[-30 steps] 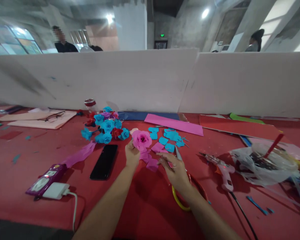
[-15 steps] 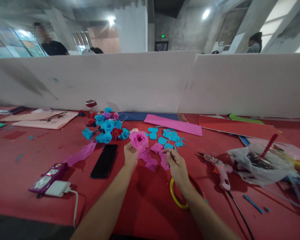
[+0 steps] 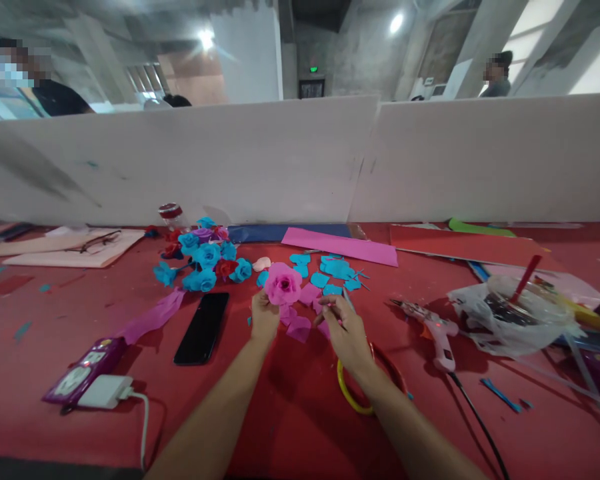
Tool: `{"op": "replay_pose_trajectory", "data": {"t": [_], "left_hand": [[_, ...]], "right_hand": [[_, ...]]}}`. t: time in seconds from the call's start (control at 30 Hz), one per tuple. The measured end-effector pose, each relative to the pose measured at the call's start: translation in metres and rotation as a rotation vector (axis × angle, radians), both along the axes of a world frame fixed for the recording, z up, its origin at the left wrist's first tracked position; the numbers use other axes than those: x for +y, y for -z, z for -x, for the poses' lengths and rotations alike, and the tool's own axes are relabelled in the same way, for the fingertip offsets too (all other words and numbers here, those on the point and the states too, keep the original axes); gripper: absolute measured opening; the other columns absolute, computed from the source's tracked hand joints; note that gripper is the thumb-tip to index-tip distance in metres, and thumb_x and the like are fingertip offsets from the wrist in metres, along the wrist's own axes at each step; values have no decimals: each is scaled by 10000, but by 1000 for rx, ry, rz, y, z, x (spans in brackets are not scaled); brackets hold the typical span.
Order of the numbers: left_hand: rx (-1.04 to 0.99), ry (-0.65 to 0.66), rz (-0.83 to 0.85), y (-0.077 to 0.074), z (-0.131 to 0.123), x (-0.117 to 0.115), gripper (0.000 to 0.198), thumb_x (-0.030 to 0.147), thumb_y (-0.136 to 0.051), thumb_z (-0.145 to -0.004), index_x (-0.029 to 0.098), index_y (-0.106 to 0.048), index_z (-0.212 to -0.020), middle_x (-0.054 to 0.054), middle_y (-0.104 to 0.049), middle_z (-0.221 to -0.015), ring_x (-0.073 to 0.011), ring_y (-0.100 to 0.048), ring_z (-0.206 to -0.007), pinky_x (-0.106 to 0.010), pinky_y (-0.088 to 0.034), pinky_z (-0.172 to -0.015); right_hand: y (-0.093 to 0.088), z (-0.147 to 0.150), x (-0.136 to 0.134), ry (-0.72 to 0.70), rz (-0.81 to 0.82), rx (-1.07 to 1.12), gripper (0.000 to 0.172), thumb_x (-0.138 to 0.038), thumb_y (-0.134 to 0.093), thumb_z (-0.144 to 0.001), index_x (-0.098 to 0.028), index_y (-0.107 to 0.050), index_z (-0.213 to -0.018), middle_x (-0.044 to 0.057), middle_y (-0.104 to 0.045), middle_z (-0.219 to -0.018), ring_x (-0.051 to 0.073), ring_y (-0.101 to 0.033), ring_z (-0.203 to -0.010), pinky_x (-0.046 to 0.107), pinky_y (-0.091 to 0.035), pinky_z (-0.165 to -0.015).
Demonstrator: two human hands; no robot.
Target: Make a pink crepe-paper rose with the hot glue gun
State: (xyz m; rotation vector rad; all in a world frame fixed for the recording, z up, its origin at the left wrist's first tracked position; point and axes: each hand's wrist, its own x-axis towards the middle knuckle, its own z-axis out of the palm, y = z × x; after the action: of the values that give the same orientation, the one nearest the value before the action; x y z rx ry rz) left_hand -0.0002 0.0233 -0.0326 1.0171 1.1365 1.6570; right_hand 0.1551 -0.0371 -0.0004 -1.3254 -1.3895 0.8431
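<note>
My left hand [image 3: 265, 319] pinches a pink paper rose [image 3: 283, 284] from below, its open face turned toward me. The stem is hidden by the fingers. To the right, my right hand [image 3: 346, 333] hovers over loose pink paper petals [image 3: 299, 329], fingers bent and slightly apart; I make out nothing held in them. Under that hand and forearm lies a pair of scissors with a yellow handle loop [image 3: 347, 392], mostly covered. Cut blue paper petals [image 3: 336, 267] are scattered just beyond the pink ones.
Finished paper flowers [image 3: 207, 255] lie beyond a black phone [image 3: 203, 330]. A purple power strip [image 3: 83, 370] with a white charger is at left. At right are a hot glue gun [image 3: 433, 330] with its cord and a bagged cup [image 3: 513, 310]. A white partition [image 3: 180, 160] closes the back.
The view has turned slightly right. My left hand has brought the pink rose closer to my right hand, whose fingers have loosened and shifted toward the pink petals.
</note>
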Motion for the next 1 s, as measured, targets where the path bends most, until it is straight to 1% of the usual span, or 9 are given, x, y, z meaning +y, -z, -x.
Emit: {"op": "replay_pose_trajectory", "data": {"t": [0.13, 0.3, 0.37, 0.47, 0.57, 0.7, 0.83, 0.93, 1.0], "left_hand": [[122, -40, 74, -3, 8, 25, 76, 189, -642, -556, 138, -637, -612, 12, -580, -538, -106, -488, -520, -233, -412, -515], [370, -16, 178, -19, 40, 107, 110, 162, -658, -590, 103, -660, -683, -4, -612, -570, -132, -538, -547, -259, -438, -549], [526, 31, 229, -26, 55, 142, 155, 197, -676, -650, 74, -674, -744, -44, -661, -698, -188, -592, -657, -294, -468, -595], [776, 123, 295, -33, 74, 183, 357, 361, -569, -837, 132, -587, -1110, -58, -586, -1143, -258, -586, -969, -402, -515, -786], [975, 195, 336, -34, 86, 209, 360, 341, -549, -856, 164, -546, -1170, -85, -556, -1199, -235, -575, -1009, -420, -507, -818], [1147, 252, 341, -35, 92, 223, 299, 290, -582, -835, 163, -598, -1104, -96, -594, -1159, -231, -585, -996, -393, -497, -823], [1222, 199, 278, -54, 96, 223, 135, 52, -631, -680, 135, -729, -721, -129, -720, -914, -292, -603, -1012, -342, -421, -895], [1227, 90, 207, -77, 95, 209, 207, 29, -587, -666, 115, -748, -763, -149, -729, -925, -294, -600, -1045, -345, -385, -947], [1208, 41, 149, -89, 88, 185, 258, 72, -561, -709, 123, -750, -877, -139, -716, -1008, -280, -592, -1068, -339, -382, -959]], "right_hand": [[1, -3, 3, 102, -98, -31, 174, -296, -482, -850, -199, -627, -855, 45, -658, -854, 187, -590, -816, 323, -432, -754], [3, -8, 7, 178, -183, -55, 179, -289, -521, -846, -204, -679, -853, 69, -650, -894, 205, -571, -873, 333, -438, -789], [5, -9, 8, 182, -178, -34, 175, -294, -531, -846, -212, -685, -858, 68, -655, -889, 206, -580, -855, 322, -449, -764], [7, -9, 9, 186, -182, -5, 162, -294, -546, -840, -225, -691, -856, 63, -657, -872, 207, -590, -843, 304, -458, -734], [9, -9, 11, 186, -175, -1, 145, -290, -557, -833, -238, -691, -853, 52, -653, -859, 201, -592, -821, 292, -457, -715], [11, -10, 13, 196, -141, -10, 142, -293, -559, -832, -241, -688, -865, 50, -644, -862, 199, -592, -818, 291, -456, -712], [10, -8, 13, 180, -119, -24, 143, -300, -559, -836, -239, -688, -847, 52, -649, -865, 201, -592, -824, 295, -451, -712], [9, -7, 13, 151, -113, -35, 154, -289, -553, -837, -231, -694, -863, 56, -655, -871, 201, -593, -820, 299, -446, -712], [8, -7, 13, 128, -100, -32, 166, -286, -547, -838, -219, -694, -875, 60, -659, -873, 197, -595, -807, 299, -445, -705]]}}
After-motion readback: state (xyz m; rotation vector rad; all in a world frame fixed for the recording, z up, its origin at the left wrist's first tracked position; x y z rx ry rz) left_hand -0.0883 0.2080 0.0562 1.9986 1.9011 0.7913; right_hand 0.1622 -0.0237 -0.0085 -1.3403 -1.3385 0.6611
